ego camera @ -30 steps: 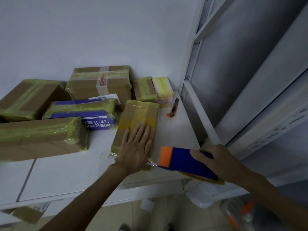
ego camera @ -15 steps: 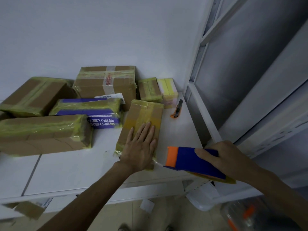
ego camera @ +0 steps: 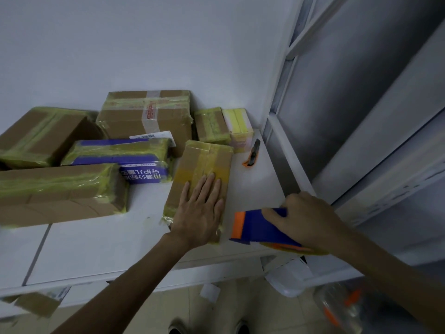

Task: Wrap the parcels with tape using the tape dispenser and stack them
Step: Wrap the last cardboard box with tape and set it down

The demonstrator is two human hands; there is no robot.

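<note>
Hiding the tape dispenser (ego camera: 255,227) handle: right hand (ego camera: 310,218).

Left hand (ego camera: 201,209) pressed flat, fingers straight; right hand (ego camera: 310,218) grips tape dispenser (ego camera: 255,229)

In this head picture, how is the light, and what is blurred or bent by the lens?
Head view: dim, bluish light, no glare; head view: the long parcel at left is smeared, the parcel under the left hand sharp; head view: the shelving rails splay, likely wide-lens distortion.
</note>
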